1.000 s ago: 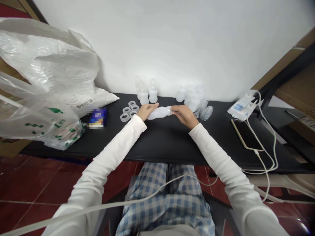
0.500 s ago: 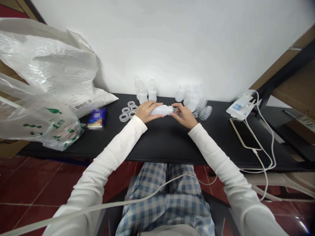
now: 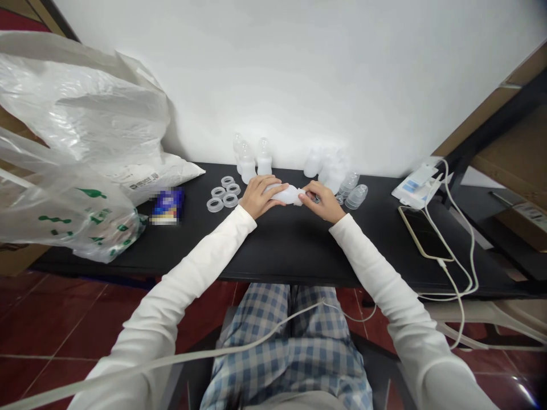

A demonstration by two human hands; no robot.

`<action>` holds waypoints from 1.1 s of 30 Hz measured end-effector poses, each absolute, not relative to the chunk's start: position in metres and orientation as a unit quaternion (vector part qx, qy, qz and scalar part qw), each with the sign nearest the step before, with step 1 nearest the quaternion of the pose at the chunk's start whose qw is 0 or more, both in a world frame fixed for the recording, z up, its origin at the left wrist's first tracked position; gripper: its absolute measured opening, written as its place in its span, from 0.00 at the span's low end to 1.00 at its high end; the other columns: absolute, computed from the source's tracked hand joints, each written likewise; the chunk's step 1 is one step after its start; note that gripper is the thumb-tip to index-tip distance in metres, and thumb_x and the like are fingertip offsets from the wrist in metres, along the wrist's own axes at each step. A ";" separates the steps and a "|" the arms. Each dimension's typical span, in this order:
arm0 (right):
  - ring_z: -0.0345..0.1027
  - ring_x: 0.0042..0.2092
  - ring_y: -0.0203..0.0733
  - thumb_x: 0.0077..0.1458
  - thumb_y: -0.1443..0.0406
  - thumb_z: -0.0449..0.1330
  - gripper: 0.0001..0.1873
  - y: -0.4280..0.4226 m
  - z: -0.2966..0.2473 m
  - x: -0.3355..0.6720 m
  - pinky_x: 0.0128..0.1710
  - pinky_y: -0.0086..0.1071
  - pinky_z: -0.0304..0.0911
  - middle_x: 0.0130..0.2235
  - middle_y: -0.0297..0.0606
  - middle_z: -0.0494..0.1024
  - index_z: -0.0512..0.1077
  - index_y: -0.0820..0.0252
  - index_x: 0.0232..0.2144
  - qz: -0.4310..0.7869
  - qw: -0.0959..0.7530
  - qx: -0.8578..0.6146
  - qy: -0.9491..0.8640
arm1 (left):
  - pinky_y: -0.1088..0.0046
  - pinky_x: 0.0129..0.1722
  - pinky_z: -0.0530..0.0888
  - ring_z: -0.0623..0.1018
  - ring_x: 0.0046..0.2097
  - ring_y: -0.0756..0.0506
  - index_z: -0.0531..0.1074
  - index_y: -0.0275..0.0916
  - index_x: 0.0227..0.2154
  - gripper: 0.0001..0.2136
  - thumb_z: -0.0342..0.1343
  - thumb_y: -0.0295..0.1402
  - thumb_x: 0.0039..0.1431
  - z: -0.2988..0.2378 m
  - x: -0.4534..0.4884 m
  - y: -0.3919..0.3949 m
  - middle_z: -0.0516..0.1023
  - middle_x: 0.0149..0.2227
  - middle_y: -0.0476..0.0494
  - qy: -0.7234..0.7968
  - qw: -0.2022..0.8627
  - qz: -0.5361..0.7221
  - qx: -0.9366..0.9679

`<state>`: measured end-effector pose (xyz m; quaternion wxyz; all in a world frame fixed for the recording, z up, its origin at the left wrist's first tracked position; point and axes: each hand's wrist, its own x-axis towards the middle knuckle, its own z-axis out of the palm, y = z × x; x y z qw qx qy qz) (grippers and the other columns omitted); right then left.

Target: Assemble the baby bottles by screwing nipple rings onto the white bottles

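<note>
A white baby bottle (image 3: 289,194) lies sideways between my hands, just above the black table. My left hand (image 3: 260,195) is wrapped round its body from the left. At the neck end, my right hand (image 3: 323,201) pinches the bottle's mouth with thumb and fingers; whatever else sits under those fingers is hidden. Several clear collar rings (image 3: 231,200) lie left of my left hand. Behind them stand 3 capped bottles (image 3: 264,156). Several uncapped white bottles (image 3: 333,165) and clear bottle caps (image 3: 356,196) stand beyond and right of my right hand.
On the left are large white plastic bags (image 3: 85,114) and a blue packet (image 3: 167,205). A phone (image 3: 425,232) with a white charging cable (image 3: 464,290) and a white-blue package (image 3: 414,185) lie at the right. The white wall (image 3: 290,68) rises behind the table (image 3: 294,250).
The bottle has shifted slightly right and its neck has tilted down a little. My left hand has moved a bit right along it, while my right fingers have closed tighter at the mouth.
</note>
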<state>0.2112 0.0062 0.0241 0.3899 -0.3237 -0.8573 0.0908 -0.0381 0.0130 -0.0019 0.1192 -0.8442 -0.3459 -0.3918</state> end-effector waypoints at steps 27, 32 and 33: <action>0.68 0.45 0.57 0.66 0.53 0.50 0.17 0.023 0.035 0.280 0.46 0.56 0.64 0.43 0.54 0.71 0.67 0.61 0.38 -0.170 0.465 -0.686 -0.533 | 0.62 0.47 0.73 0.78 0.47 0.38 0.74 0.39 0.52 0.27 0.61 0.54 0.57 -0.009 -0.035 0.015 0.79 0.44 0.36 -0.438 0.125 -0.436 -0.776; 0.69 0.41 0.45 0.70 0.52 0.42 0.20 0.012 0.048 0.253 0.45 0.43 0.67 0.38 0.42 0.72 0.66 0.56 0.38 -0.124 0.552 -0.510 -0.648 | 0.63 0.46 0.75 0.80 0.45 0.39 0.75 0.39 0.50 0.27 0.60 0.54 0.57 -0.006 -0.033 0.012 0.80 0.43 0.37 -0.428 0.118 -0.441 -0.780; 0.69 0.41 0.44 0.71 0.52 0.42 0.20 0.011 0.046 0.246 0.44 0.41 0.67 0.38 0.41 0.72 0.67 0.56 0.38 -0.109 0.556 -0.485 -0.666 | 0.63 0.46 0.75 0.80 0.45 0.39 0.75 0.39 0.50 0.27 0.60 0.55 0.57 -0.005 -0.033 0.011 0.80 0.44 0.37 -0.425 0.112 -0.439 -0.783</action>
